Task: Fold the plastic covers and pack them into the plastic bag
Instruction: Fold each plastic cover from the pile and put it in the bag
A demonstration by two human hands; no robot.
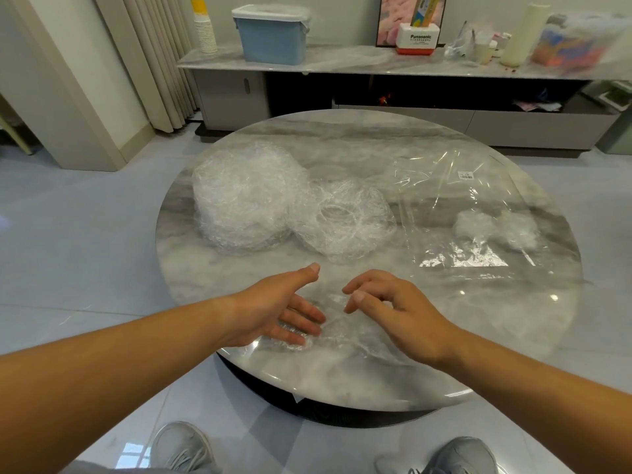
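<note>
Table (pixel 376 138): round, with a glossy grey and white marble top on a dark base; it holds all the plastic.
Sideboard (pixel 359 61): long and low against the far wall, with the same marble pattern on top.
Plastic bag (pixel 444 186): clear, smooth and shiny, lying flat on the right side of the table. A small white barcode label (pixel 465 175) sits near its far edge; the print is too small to read.
Large heap of covers (pixel 242 200): crinkled, cloudy white film piled into a dome on the left of the table.
Small heap of covers (pixel 342 220): looser rings of the same wrinkled film, touching the large heap on its right.
Folded bundle (pixel 492 229): a soft white wad of film lying in the area of the bag, at the right.
Cover being handled (pixel 345 336): thin, clear and creased, spread at the near edge of the table, between and under both hands.
Left hand (pixel 270 309): fingers straight, lying flat on the cover, thumb raised.
Right hand (pixel 403 316): fingers loosely curled over the cover; whether they pinch the film cannot be told.
Bin (pixel 273 37): blue plastic with a white lid, on the sideboard.
Box (pixel 417 39): red and white, printed "Panasonic", on the sideboard.
Paper cups (pixel 205 29): a tall ribbed white stack at the sideboard's left end.
</note>
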